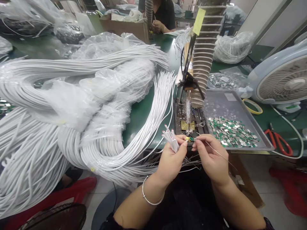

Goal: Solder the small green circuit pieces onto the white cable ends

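Observation:
My left hand (pixel 171 159) is closed round several white cables (pixel 170 139) with reddish tips. Between its thumb and finger is the end of a piece with a small green and yellow part (pixel 190 139). My right hand (pixel 212 156) pinches a thin wire (pixel 217 150) right beside that part. Both hands meet just below the tip of a soldering iron (pixel 188 111), which hangs upright over a dark stand (pixel 178 126) with a yellow sponge (pixel 185 125). A grey tray (pixel 257 127) to the right holds many small green and silver pieces (pixel 233 132).
Large bundles of white cable (pixel 96 140), partly in plastic, cover the left side. A ribbed hose (pixel 203 54) rises behind the iron. Right are yellow tape (pixel 252 106), red-handled pliers (pixel 278 140) and a fan (pixel 285 76). A person (pixel 163 16) sits across the table.

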Action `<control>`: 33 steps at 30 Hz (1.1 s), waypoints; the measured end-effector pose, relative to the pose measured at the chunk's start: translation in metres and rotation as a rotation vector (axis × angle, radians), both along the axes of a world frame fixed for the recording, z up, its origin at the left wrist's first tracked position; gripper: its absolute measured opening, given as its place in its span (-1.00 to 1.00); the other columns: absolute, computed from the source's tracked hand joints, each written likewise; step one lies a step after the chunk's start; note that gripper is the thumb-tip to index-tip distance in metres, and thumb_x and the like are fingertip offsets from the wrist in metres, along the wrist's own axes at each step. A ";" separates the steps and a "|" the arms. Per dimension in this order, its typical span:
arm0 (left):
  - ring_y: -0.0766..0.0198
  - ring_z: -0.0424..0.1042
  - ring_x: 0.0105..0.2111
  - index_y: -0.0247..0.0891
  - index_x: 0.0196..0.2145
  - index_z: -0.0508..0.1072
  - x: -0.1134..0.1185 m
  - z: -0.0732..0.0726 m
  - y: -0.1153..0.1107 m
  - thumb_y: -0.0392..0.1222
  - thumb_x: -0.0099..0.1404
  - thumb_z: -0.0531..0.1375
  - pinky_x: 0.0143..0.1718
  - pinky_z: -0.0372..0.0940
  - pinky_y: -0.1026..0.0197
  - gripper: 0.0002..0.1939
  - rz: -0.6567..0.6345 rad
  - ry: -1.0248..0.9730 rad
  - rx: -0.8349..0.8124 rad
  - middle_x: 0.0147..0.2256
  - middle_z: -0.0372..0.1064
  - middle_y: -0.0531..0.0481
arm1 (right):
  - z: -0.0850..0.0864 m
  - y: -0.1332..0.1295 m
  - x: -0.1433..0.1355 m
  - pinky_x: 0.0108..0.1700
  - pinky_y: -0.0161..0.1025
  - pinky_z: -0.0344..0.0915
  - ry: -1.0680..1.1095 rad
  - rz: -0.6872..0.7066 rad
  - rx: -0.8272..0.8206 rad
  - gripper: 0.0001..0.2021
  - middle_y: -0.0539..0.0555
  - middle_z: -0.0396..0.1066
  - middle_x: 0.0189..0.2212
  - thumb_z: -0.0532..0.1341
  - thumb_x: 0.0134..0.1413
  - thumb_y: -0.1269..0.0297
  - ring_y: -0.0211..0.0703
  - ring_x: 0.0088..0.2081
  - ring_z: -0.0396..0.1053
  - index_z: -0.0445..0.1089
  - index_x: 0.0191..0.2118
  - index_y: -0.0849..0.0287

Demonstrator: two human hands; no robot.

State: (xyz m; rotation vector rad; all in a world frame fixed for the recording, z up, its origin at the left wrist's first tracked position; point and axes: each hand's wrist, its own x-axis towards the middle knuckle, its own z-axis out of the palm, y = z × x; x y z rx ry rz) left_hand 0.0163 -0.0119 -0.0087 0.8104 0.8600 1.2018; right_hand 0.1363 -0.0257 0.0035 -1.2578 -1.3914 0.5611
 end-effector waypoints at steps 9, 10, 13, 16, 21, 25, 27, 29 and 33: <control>0.34 0.27 -0.39 -0.28 -0.53 0.35 0.003 0.006 -0.002 -0.20 0.15 0.24 -0.32 0.19 0.24 -0.83 0.013 -0.009 -0.025 -0.27 0.31 -0.05 | -0.004 -0.002 -0.003 -0.46 -0.34 0.42 0.038 -0.028 0.007 -0.95 0.00 0.33 -0.42 0.16 0.11 0.39 -0.33 -0.50 0.37 0.36 -0.32 0.14; 0.33 0.27 -0.38 -0.27 -0.54 0.34 0.003 0.006 -0.002 -0.19 0.14 0.25 -0.32 0.20 0.24 -0.82 0.011 -0.014 -0.028 -0.28 0.31 -0.05 | -0.003 -0.002 -0.003 -0.46 -0.33 0.42 0.038 -0.027 0.006 -0.95 -0.01 0.33 -0.43 0.16 0.11 0.38 -0.32 -0.50 0.37 0.36 -0.33 0.14; 0.31 0.29 -0.35 -0.27 -0.55 0.34 0.003 0.008 -0.002 -0.18 0.12 0.26 -0.31 0.21 0.24 -0.81 0.004 -0.018 -0.032 -0.29 0.31 -0.05 | -0.003 -0.002 -0.004 -0.47 -0.35 0.40 0.036 -0.019 0.005 -0.95 -0.03 0.32 -0.45 0.16 0.11 0.39 -0.33 -0.52 0.36 0.35 -0.34 0.13; 0.29 0.29 -0.33 -0.27 -0.54 0.35 0.002 0.008 -0.002 -0.19 0.13 0.25 -0.31 0.20 0.24 -0.82 0.011 0.002 -0.023 -0.28 0.31 -0.06 | -0.004 -0.002 -0.004 -0.46 -0.36 0.39 0.026 -0.010 -0.003 -0.95 -0.04 0.32 -0.46 0.16 0.11 0.40 -0.35 -0.52 0.35 0.35 -0.34 0.13; 0.33 0.27 -0.38 -0.27 -0.53 0.35 0.001 0.007 -0.003 -0.24 0.15 0.21 -0.35 0.18 0.27 -0.85 0.029 0.051 -0.009 -0.28 0.31 -0.05 | -0.009 -0.002 -0.001 -0.44 -0.32 0.37 -0.024 0.008 -0.009 -0.93 -0.03 0.30 -0.44 0.15 0.11 0.42 -0.31 -0.47 0.35 0.34 -0.31 0.12; 0.37 0.25 -0.41 -0.27 -0.54 0.32 0.001 0.008 -0.002 -0.29 0.16 0.17 -0.37 0.15 0.29 -0.85 0.033 0.063 -0.033 -0.28 0.31 -0.02 | -0.011 -0.002 0.002 -0.35 -0.22 0.41 -0.187 -0.002 0.088 -0.85 0.05 0.35 -0.36 0.09 0.13 0.44 -0.22 -0.37 0.38 0.34 -0.22 0.12; 0.38 0.25 -0.41 -0.28 -0.54 0.32 0.001 0.009 -0.001 -0.31 0.16 0.16 -0.39 0.13 0.29 -0.86 0.042 0.062 -0.058 -0.27 0.31 -0.02 | -0.013 -0.003 0.002 -0.33 -0.20 0.42 -0.246 -0.024 0.179 -0.77 0.08 0.37 -0.32 0.04 0.15 0.47 -0.20 -0.32 0.39 0.33 -0.13 0.11; 0.39 0.24 -0.42 -0.28 -0.55 0.32 0.001 0.011 0.000 -0.31 0.15 0.17 -0.42 0.12 0.30 -0.86 0.053 0.057 -0.084 -0.26 0.31 -0.02 | -0.016 -0.005 0.002 -0.34 -0.19 0.44 -0.236 -0.050 0.257 -0.71 0.12 0.39 -0.26 0.00 0.17 0.48 -0.19 -0.31 0.40 0.29 -0.04 0.10; 0.40 0.23 -0.45 -0.29 -0.56 0.32 0.002 0.015 0.002 -0.29 0.11 0.21 -0.46 0.11 0.30 -0.86 0.075 0.036 -0.116 -0.27 0.33 -0.03 | -0.022 -0.006 0.001 -0.32 -0.14 0.49 -0.199 -0.043 0.290 -0.69 0.14 0.44 -0.21 0.01 0.17 0.44 -0.17 -0.32 0.46 0.21 0.03 0.10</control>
